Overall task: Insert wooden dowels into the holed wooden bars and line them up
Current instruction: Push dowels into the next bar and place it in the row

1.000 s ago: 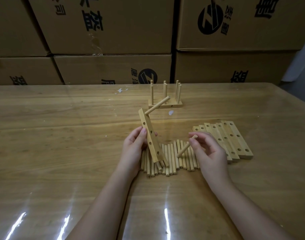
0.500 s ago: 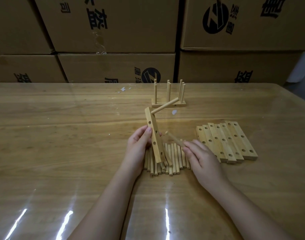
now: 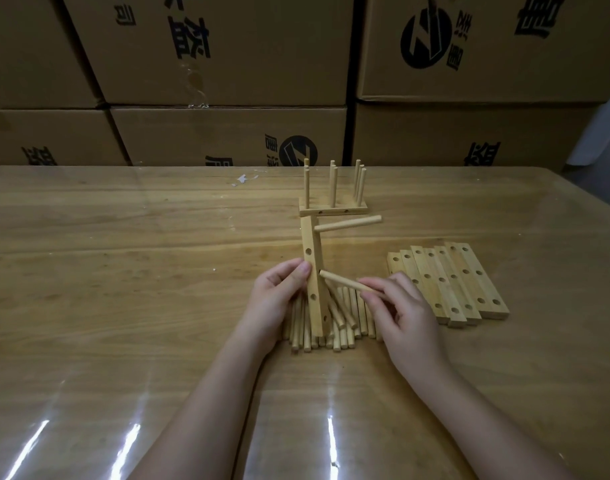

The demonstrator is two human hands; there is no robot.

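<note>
At frame centre, the left hand (image 3: 274, 299) grips an upright pale holed wooden bar (image 3: 313, 275); the right hand (image 3: 405, 313) pinches a short round wooden dowel (image 3: 345, 281) at its middle hole.

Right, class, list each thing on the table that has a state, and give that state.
Held bar: stood on end, one dowel in its top hole.
Second dowel: tip against the bar's side, not plainly inserted.
Left hand: grips the held bar.
Right hand: pinches the second dowel.
Far bars: flat, dowels upright.
Spare bars: flat, holes empty.
Loose dowels: piled.
</note>
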